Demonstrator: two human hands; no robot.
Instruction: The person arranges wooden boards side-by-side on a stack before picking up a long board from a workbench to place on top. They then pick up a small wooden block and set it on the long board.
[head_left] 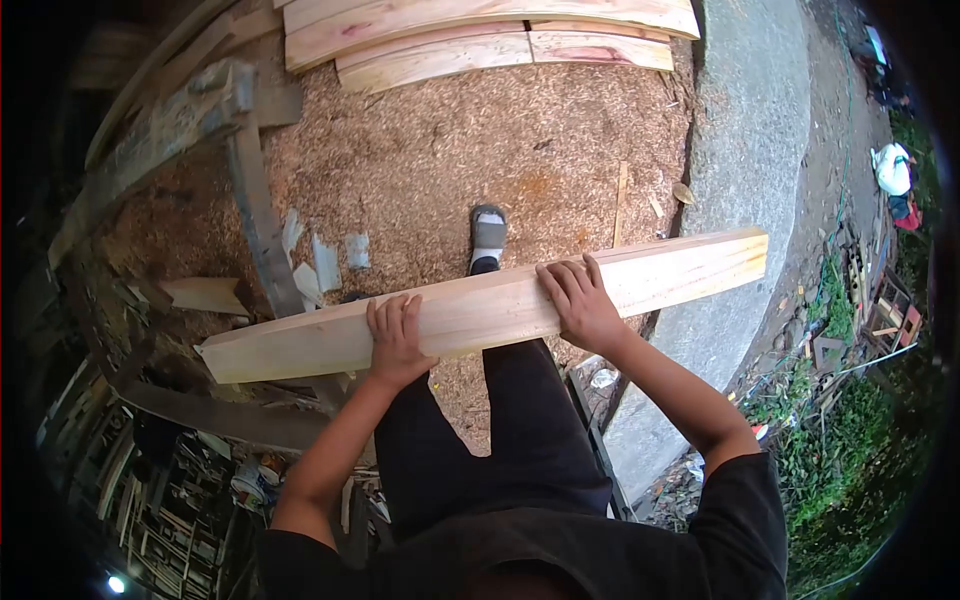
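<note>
Gripping a long, pale, freshly sawn wooden plank [480, 310] in both hands, crosswise in front of the body at about waist height, well above the ground. Left hand [395, 335] curling over the near edge a little left of the middle, fingers lying flat on the top face, clamped on the wood. Right hand [580, 305] doing the same further to the right, fingers spread across the face and wrapped down over the near edge. Spacing the hands apart on either side of the middle, likely for balancing the long ends sticking out both ways. Tilting the plank slightly, right end higher than left, left end reaching toward the dark weathered timber frame [250, 200], right end hanging over the grey concrete slab edge [745, 150].

Standing on a sawdust-covered ground [450, 150], one foot in a grey sandal [488, 235] stepping forward just beyond the plank. Lying at the top of the view, well apart from the hands, a stack of similar pale sawn boards [480, 35], some with pinkish streaks, laid flat side by side. Resting on the sawdust near the slab, a thin wooden offcut strip [621, 200]. Showing at the far right, grass and scattered scrap.
</note>
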